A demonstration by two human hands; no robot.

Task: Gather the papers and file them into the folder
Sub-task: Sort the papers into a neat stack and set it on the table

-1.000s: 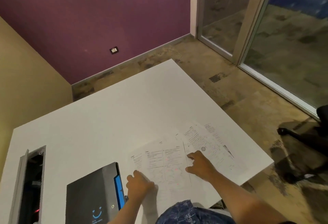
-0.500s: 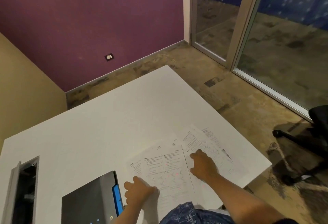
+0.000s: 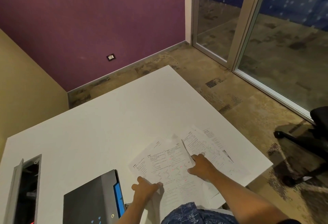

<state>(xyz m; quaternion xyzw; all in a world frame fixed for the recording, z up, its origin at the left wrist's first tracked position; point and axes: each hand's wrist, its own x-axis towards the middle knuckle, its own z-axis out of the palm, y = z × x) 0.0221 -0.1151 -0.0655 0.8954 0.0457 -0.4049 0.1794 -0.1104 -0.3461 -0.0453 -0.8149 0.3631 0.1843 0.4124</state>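
Several printed white papers (image 3: 170, 163) lie overlapped near the front right of the white table (image 3: 110, 121). My left hand (image 3: 144, 189) grips the lower left edge of the front sheet, which lifts slightly. My right hand (image 3: 201, 168) presses fingers down on the right-hand sheets (image 3: 211, 145), whose left edge curls up. A dark grey folder (image 3: 92, 199) with a blue spine label lies shut at the front, just left of my left hand.
An open cable hatch (image 3: 26, 188) is cut into the table at the front left. A black office chair (image 3: 312, 135) stands on the floor to the right. Glass doors and a purple wall lie beyond the table.
The camera has tilted up a little. My right hand has slid the right sheets toward the left pile, and their left edge now curls up. My left hand has closed on the front sheet's edge.
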